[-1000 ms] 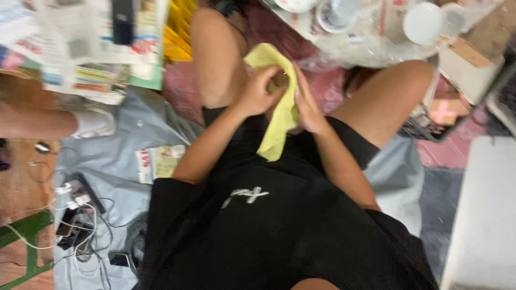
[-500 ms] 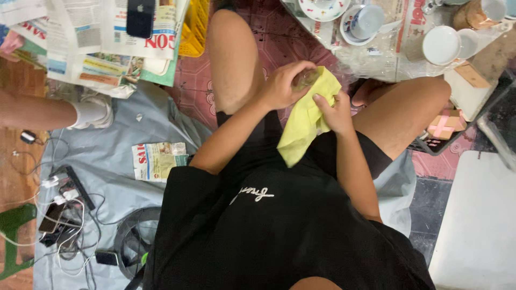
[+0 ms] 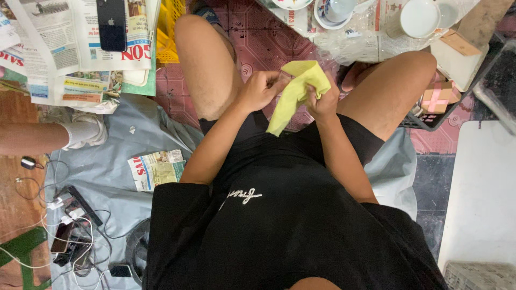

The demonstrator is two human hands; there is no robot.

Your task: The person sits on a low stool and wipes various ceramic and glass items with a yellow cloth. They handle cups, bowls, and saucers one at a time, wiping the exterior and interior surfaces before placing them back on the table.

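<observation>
I sit with my knees apart and look down at my lap. A yellow cloth hangs between my hands above my thighs. My left hand is closed on the cloth's left side, possibly around something small hidden in its fingers. My right hand grips the cloth's upper right part, and the cloth's top folds over its fingers. The lower end of the cloth dangles over my black shorts.
White cups and saucers stand on plastic sheeting ahead. Newspapers with a black phone lie at the upper left, beside a yellow crate. Another person's socked leg reaches in from the left. Cables and chargers lie lower left.
The view has shifted, so my hands and the cloth sit further right and higher. The cloth has been gathered up, with less of it hanging down than before.
</observation>
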